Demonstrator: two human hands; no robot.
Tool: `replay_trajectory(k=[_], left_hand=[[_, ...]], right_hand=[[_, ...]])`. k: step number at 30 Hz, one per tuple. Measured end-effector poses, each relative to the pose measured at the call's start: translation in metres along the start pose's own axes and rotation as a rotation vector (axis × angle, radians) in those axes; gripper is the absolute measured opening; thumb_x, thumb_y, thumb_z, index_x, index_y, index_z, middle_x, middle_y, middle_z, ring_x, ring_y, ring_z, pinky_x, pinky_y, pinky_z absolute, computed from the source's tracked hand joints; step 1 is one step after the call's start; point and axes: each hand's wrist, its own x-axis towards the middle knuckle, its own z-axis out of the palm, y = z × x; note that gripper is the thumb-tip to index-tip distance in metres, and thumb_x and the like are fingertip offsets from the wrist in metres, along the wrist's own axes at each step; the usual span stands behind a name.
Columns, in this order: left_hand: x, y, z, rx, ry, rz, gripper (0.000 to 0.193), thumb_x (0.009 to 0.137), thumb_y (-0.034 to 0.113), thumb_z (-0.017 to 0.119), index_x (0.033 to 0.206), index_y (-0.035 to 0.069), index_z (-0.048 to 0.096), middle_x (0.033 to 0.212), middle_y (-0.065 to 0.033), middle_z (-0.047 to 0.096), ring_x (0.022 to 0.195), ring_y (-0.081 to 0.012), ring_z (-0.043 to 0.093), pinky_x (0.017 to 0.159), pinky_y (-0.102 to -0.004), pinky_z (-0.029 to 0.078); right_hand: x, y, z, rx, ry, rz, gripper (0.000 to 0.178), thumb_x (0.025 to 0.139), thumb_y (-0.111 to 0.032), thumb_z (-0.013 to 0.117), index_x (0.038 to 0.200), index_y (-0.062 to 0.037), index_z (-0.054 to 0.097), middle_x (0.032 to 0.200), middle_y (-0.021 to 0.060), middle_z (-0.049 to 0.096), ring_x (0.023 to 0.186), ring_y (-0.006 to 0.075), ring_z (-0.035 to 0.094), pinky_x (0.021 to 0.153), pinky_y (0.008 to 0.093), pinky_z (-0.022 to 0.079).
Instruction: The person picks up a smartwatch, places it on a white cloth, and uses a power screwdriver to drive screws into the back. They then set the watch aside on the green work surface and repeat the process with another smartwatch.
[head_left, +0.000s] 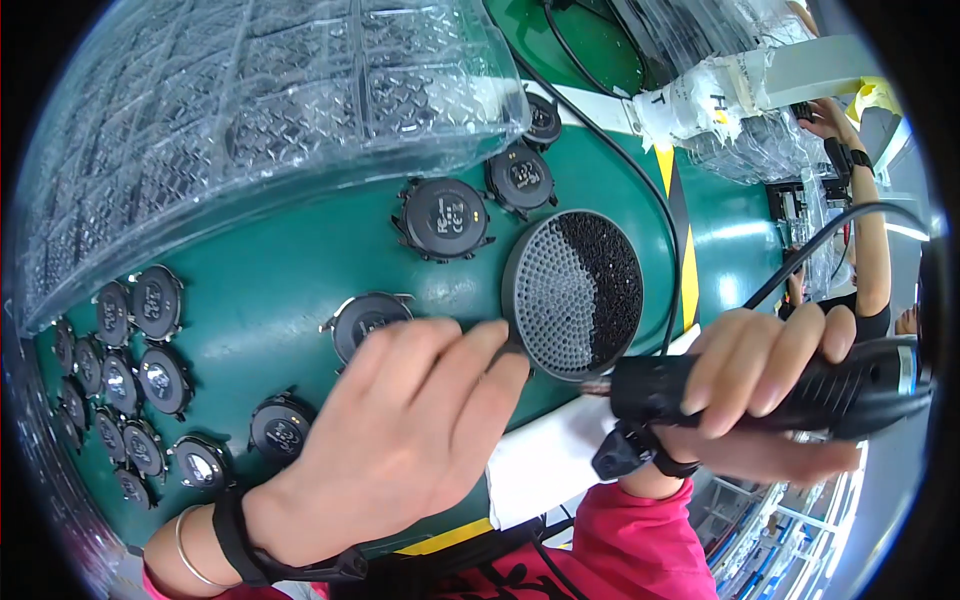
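My right hand (755, 365) is wrapped round a black electric screwdriver (648, 388), its tip pointing left toward my other hand. My left hand (385, 440) has its fingers curled together at the near left edge of a round grey dish (548, 295). A dark bit shows at those fingertips, but what they hold is hidden. Tiny black screws (612, 275) fill the dish's right side, and its left side shows a dimpled floor. Just beyond my left hand lies a round black watch case (365, 322), partly covered by the knuckles.
Black watch cases (443, 217) lie beyond the dish, and several more (162, 378) cluster at left. Clear plastic trays (300, 90) stack at the far left. White paper (545, 465) lies near me. A cable (640, 170) crosses the green mat. Another person's arm (872, 240) shows at right.
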Motion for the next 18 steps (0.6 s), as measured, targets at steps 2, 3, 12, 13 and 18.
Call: replay_trajectory(k=[2, 3, 12, 13, 18], left_hand=[[0.011, -0.014, -0.012, 0.053, 0.123, 0.011, 0.062, 0.063, 0.002, 0.076, 0.122, 0.004, 0.058, 0.124, -0.0133, 0.058, 0.100, -0.0341, 0.055, 0.086, -0.0436, 0.046], [0.017, -0.020, -0.016, 0.075, 0.185, 0.022, 0.064, 0.064, 0.001, 0.076, 0.124, 0.004, 0.056, 0.126, -0.0135, 0.058, 0.101, -0.0347, 0.055, 0.088, -0.0438, 0.045], [0.014, -0.022, -0.036, 0.213, 0.130, -0.031, 0.060, 0.069, 0.004, 0.075, 0.124, 0.003, 0.053, 0.134, -0.0164, 0.054, 0.114, -0.0398, 0.051, 0.098, -0.0452, 0.040], [0.004, -0.017, -0.040, 0.205, 0.086, -0.073, 0.059, 0.069, 0.007, 0.075, 0.124, 0.003, 0.053, 0.134, -0.0161, 0.054, 0.115, -0.0389, 0.052, 0.097, -0.0457, 0.041], [-0.022, -0.017, -0.039, 0.091, -0.077, -0.090, 0.055, 0.068, 0.013, 0.077, 0.117, 0.002, 0.058, 0.134, -0.0162, 0.053, 0.116, -0.0375, 0.053, 0.096, -0.0480, 0.043]], right_hand=[[0.003, -0.003, -0.008, 0.006, 0.034, -0.011, 0.069, 0.086, -0.057, 0.069, 0.114, -0.0024, 0.039, 0.074, 0.0074, 0.054, 0.048, 0.0173, 0.058, 0.043, 0.0271, 0.052], [0.004, -0.004, -0.013, 0.001, 0.067, -0.015, 0.072, 0.085, -0.062, 0.068, 0.115, -0.0039, 0.038, 0.075, 0.0082, 0.054, 0.049, 0.0189, 0.059, 0.045, 0.0300, 0.053], [0.002, -0.002, -0.018, -0.082, 0.022, -0.021, 0.082, 0.078, -0.070, 0.069, 0.115, -0.0053, 0.035, 0.078, 0.0108, 0.056, 0.052, 0.0223, 0.060, 0.049, 0.0338, 0.054], [0.001, -0.001, -0.017, -0.089, 0.027, -0.025, 0.082, 0.078, -0.070, 0.069, 0.115, -0.0053, 0.035, 0.078, 0.0108, 0.056, 0.052, 0.0223, 0.060, 0.049, 0.0338, 0.054], [0.003, 0.006, -0.010, -0.206, 0.019, -0.045, 0.076, 0.082, -0.070, 0.064, 0.112, -0.0044, 0.038, 0.070, 0.0057, 0.051, 0.046, 0.0155, 0.054, 0.041, 0.0265, 0.049]])
